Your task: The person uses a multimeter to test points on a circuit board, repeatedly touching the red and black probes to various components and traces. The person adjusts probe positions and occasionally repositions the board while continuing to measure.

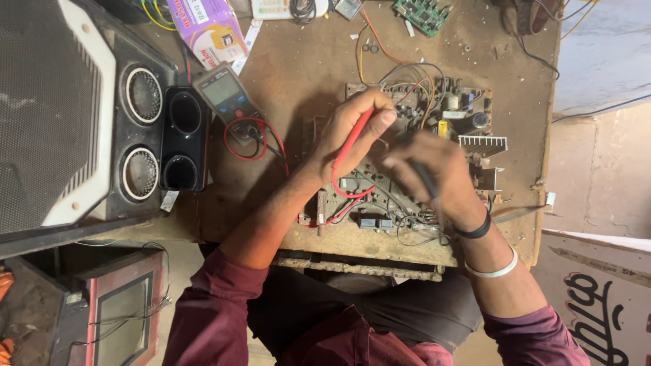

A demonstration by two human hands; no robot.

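Observation:
A large brown circuit board (468,112) with wires, a silver heat sink and capacitors lies on the worn wooden bench (305,61). My left hand (352,132) pinches a red meter probe (356,135) like a pen, tip down on the board. Its red lead loops back to a grey digital multimeter (224,95) lying to the left. My right hand (434,176), blurred, holds a black probe (426,179) over the middle of the board. Both wrists hover above the board's near edge.
A black speaker cabinet (81,115) with round drivers fills the left. A purple and white box (207,27) and a small green circuit board (422,13) lie at the bench's far edge. A small screen unit (122,312) sits low left.

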